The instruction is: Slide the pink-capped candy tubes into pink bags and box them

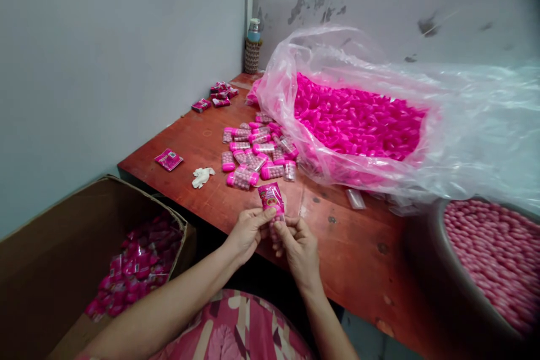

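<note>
Between my two hands, just above the table's front edge, is a small clear candy bottle of pink balls, with a printed pink sleeve over its upper part. The thumb and fingers of my left hand pinch it from the left at the sleeve's lower part. My right hand grips the lower end from the right, covering part of it. Beyond them lies a loose heap of similar filled bottles with bright pink caps, mostly on their sides.
A plastic bag of pink caps fills the back right of the wooden table. Front right stands a tub of pink candies. Flat sleeves and white crumpled tissue lie left. A cardboard box holds wrapped packs.
</note>
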The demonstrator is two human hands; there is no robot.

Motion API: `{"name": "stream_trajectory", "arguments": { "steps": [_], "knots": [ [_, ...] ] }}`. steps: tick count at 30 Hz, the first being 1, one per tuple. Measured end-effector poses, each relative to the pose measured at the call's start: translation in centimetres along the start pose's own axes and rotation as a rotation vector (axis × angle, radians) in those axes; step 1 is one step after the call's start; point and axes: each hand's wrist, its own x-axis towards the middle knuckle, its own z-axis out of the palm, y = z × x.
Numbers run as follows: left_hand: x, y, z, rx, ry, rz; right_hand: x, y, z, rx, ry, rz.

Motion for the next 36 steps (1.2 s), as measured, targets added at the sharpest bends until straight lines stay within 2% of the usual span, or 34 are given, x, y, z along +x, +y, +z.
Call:
{"name": "stream_trajectory", "arguments": {
  "steps": [4, 10, 14, 16, 19, 23, 29, 32, 36],
  "knots": [
    [-0.1, -0.3, 0.5, 0.023, 0.058, -0.006, -0.2, 0.4, -0.1, -0.093, 0.063, -0.063],
    [-0.9, -0.6, 0.7, 0.038, 0.012, -0.036, 0.3, 0.8, -0.2, 0.191, -0.022, 0.085],
    [-0.8, -0.8, 0.2, 0.005, 0.093, -0.016, 0.2, 0.7, 0.0, 0.021, -0.032, 0.016],
    [-0.7, -0.8, 0.1, 0.016, 0.095, -0.004, 0.1, 0.8, 0.1, 0.006, -0.038, 0.008],
    [-0.9, -0.6, 0.0, 0.045, 0.033, -0.020, -0.2, 0.7, -0.2, 0.170, -0.075, 0.077],
    [-1.4, -0.4, -0.1, -0.006, 0.105, 0.010, -0.8, 0.4, -0.7, 0.303, -0.171, 0.144],
    [-2.6, -0.5, 0.2, -0.021, 0.061, 0.015, -0.4, 0.3, 0.3, 0.297, -0.103, 0.121],
    [-4.5, 0.8, -1.0, -0.085, 0.165, 0.139, -0.1, 0.1, 1.0, 0.272, -0.165, 0.097],
    [-7.8, 3.1, -4.1, -0.158, 0.459, 0.437, 0.5, -0.3, 0.3, 0.211, -0.136, 0.062]
  ]
}}
